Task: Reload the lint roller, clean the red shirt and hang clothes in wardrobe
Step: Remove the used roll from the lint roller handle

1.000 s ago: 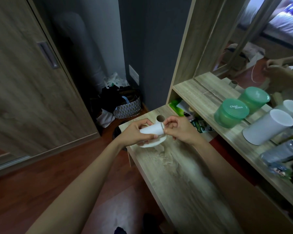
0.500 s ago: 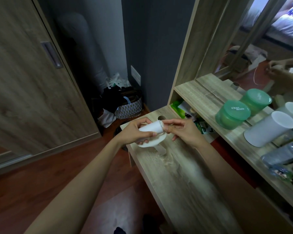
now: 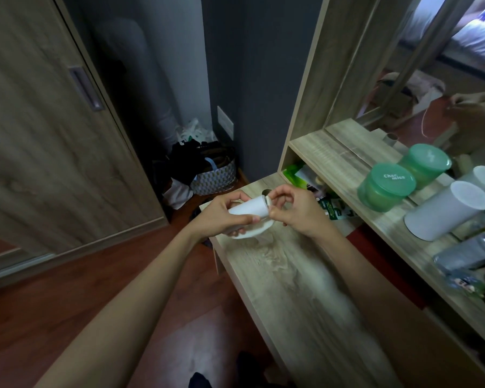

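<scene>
Two hands grip: left hand [image 3: 221,217] holds white roll [image 3: 248,210], right hand [image 3: 297,212] pinches its end; green jar [image 3: 387,187] reads "Char… misa".

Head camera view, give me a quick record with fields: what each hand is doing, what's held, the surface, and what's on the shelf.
left hand: wrapped around the white roll, holding it sideways
right hand: fingertips pinching at the roll's right end
held item state: above the wooden desk
under the roll: a white curved piece, unclear what it is
shelf: green lidded tub, white cylinder container
floor corner: patterned basket with dark items
</scene>
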`<action>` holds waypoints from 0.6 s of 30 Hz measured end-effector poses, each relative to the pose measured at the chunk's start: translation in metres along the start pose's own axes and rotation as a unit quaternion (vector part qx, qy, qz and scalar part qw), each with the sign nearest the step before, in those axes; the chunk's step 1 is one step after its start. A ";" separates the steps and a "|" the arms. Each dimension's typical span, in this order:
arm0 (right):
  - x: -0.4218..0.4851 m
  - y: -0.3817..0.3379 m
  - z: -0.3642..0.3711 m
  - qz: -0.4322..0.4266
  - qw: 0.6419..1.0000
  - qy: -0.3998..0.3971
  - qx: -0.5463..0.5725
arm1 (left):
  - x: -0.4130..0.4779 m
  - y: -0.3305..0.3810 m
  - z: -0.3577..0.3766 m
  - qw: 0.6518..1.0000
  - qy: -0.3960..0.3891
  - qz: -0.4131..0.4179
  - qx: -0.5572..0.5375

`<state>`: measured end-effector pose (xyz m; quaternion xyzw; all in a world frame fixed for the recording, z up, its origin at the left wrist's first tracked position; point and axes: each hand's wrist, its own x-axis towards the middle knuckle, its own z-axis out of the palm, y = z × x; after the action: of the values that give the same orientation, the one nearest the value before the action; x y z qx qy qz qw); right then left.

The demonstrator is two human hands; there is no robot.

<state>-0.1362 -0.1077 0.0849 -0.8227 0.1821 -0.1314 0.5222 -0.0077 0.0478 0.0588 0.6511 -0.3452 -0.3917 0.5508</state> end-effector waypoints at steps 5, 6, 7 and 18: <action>0.006 -0.003 -0.011 -0.001 0.999 -0.020 -0.032 | 0.003 0.004 0.003 1.000 -0.011 -0.007 -0.029; 0.006 -0.003 -0.012 0.005 0.999 -0.026 -0.025 | 0.003 0.004 0.003 0.999 -0.013 -0.011 -0.030; 0.005 -0.002 -0.013 0.009 0.999 -0.030 -0.020 | 0.004 0.003 0.004 0.999 -0.014 -0.013 -0.030; -0.003 0.001 -0.014 0.034 0.996 -0.051 0.071 | 0.002 -0.006 0.016 1.000 -0.002 -0.021 -0.011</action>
<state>-0.1450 -0.1181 0.0895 -0.7826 0.1729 -0.0839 0.5921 -0.0210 0.0400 0.0509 0.6515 -0.3281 -0.4082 0.5488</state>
